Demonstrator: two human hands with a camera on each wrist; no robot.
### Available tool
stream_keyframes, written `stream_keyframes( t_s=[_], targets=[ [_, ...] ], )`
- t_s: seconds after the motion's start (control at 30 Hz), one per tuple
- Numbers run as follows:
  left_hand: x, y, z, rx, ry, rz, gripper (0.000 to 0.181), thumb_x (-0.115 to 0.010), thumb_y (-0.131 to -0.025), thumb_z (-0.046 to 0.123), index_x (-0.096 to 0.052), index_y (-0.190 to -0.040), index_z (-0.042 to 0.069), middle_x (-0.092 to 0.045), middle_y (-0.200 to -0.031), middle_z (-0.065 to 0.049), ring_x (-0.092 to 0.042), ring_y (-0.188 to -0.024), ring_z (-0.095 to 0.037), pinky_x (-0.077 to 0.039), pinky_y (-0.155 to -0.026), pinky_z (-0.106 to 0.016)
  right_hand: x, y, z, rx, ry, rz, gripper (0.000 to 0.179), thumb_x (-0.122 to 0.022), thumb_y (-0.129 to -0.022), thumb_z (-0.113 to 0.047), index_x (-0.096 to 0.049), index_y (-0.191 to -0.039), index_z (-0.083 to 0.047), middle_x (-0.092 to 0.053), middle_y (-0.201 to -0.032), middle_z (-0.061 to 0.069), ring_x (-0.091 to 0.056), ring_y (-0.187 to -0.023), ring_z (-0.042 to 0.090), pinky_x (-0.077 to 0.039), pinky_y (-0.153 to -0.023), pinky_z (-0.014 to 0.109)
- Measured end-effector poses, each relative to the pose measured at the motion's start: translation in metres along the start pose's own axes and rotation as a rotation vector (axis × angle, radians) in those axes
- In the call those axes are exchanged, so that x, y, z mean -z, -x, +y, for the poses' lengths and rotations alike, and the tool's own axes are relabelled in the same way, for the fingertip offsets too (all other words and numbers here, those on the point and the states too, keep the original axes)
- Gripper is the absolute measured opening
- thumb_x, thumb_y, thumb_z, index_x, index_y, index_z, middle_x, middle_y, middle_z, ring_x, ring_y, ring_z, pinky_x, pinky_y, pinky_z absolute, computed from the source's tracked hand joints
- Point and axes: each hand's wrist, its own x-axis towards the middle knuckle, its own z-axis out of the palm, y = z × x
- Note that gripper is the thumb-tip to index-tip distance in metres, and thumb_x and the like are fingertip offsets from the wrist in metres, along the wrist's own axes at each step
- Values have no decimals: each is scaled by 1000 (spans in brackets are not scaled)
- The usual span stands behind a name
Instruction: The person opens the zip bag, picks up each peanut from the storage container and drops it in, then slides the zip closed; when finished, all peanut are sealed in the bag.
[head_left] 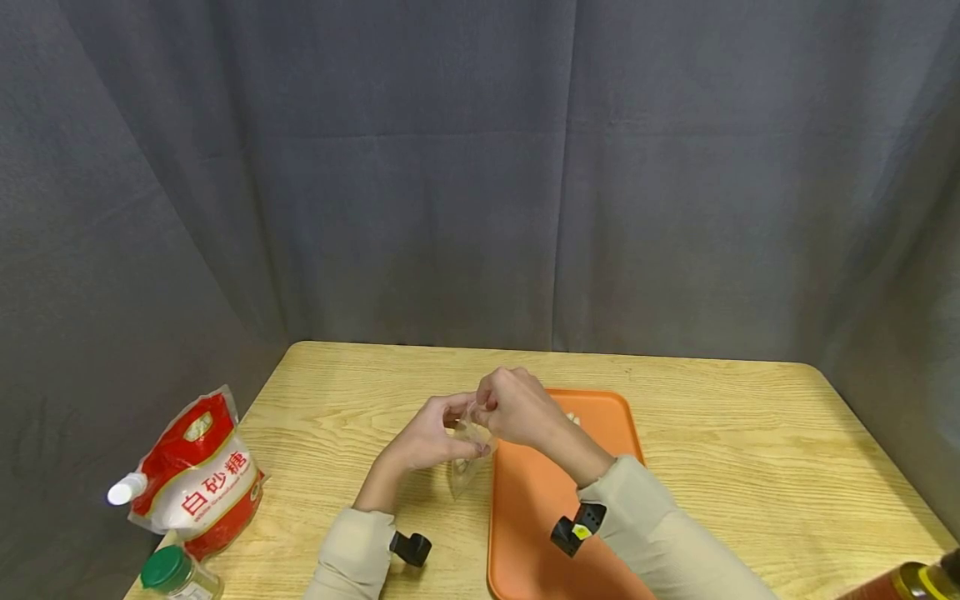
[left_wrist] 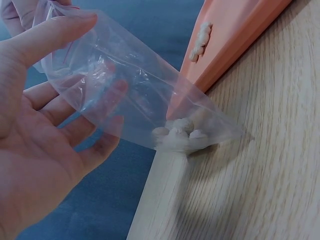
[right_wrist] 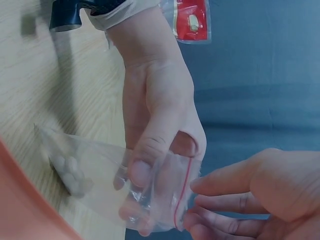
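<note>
A clear zip-lock bag (left_wrist: pixel 142 80) with a red line (right_wrist: pixel 181 192) near its mouth hangs between both hands, tapering to a corner low over the table. Several small pale, roundish lumps (left_wrist: pixel 178 133) lie in that bottom corner. My left hand (head_left: pixel 429 435) grips the bag below the mouth, thumb on one side and fingers on the other. At the top edge, my right hand (head_left: pixel 517 408) pinches the bag's mouth between thumb and fingers. Beside the bag lies an orange tray (head_left: pixel 536 508), with more pale lumps (left_wrist: pixel 201 42) on it.
On the wooden table's (head_left: pixel 330 467) left side stands a red and white sugar pouch (head_left: pixel 213 492) with a white spout cap. In front of it is a green-lidded jar (head_left: pixel 168 571). A dark-capped bottle (head_left: pixel 911 581) shows at bottom right. Grey curtains (head_left: pixel 420 183) hang behind.
</note>
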Motion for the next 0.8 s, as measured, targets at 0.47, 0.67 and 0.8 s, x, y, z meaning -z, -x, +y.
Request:
stream_keyframes(
  t_s=[0.47,0.67,0.8],
  targets=[
    [1,1,-8,-19,-21,26,71,-81,-80,16,-52,-144,5,-68,-121,-4,-59,-109,-28,-44,-92,-43,18,1,47,-189,120,6,8,-75,-82,-4,-74,-90,-2,-67,-78,4,-58,-62,16,-51,-61,34],
    [3,6,-9,-1,-18,27,74,-82,-78,16,-51,-144,4,-68,-121,-1,-59,-108,-26,-45,-89,-39,-1,10,75,-270,210,-41,11,-77,-80,0,-67,-79,-3,-58,-69,0,-50,-58,13,-45,-56,30],
    [5,7,-9,-8,-18,27,75,-83,-78,17,-50,-145,3,-68,-121,-3,-59,-108,-26,-45,-92,-41,-14,14,87,-276,250,-42,37,-80,-78,-1,-48,-62,-10,-35,-61,-5,-31,-57,12,-26,-51,27]
  ],
)
